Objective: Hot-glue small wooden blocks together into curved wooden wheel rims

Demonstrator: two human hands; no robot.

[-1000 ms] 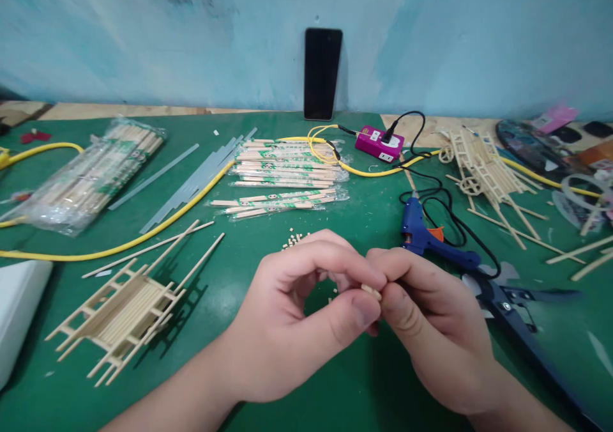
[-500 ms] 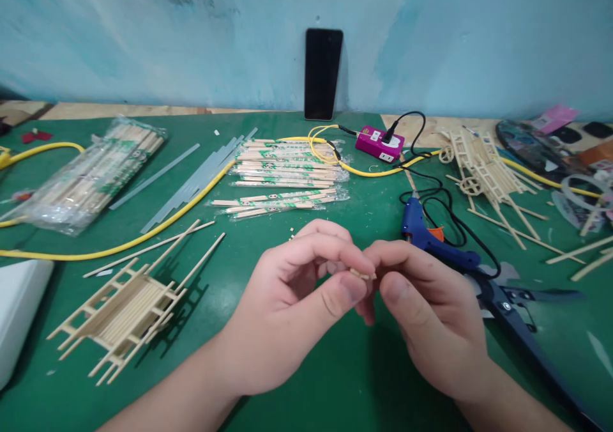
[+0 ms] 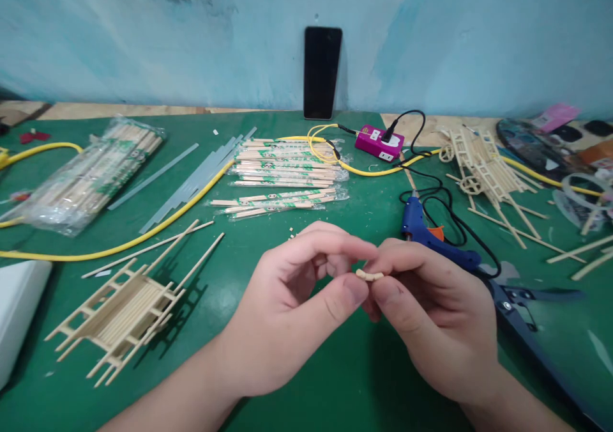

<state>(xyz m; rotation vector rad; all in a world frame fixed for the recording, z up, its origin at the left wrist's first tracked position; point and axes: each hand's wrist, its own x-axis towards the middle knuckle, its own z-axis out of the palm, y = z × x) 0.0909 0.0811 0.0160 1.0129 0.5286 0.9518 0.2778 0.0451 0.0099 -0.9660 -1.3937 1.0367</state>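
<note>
Left hand and right hand pinch a small wooden stick piece between their fingertips, over a green cutting mat, blue glue gun just beyond.

A green cutting mat on the workbench carries bagged wooden chopsticks, grey glue sticks, a yellow cable, a blue hot-glue gun, and an assembled chopstick frame.

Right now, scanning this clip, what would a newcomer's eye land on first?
The two bare hands at centre catch the eye: the left hand and right hand pinch a small wooden piece between them. At lower left stands a ladder-like wooden stick frame, and a blue hot glue gun lies just beyond the right hand.
</note>
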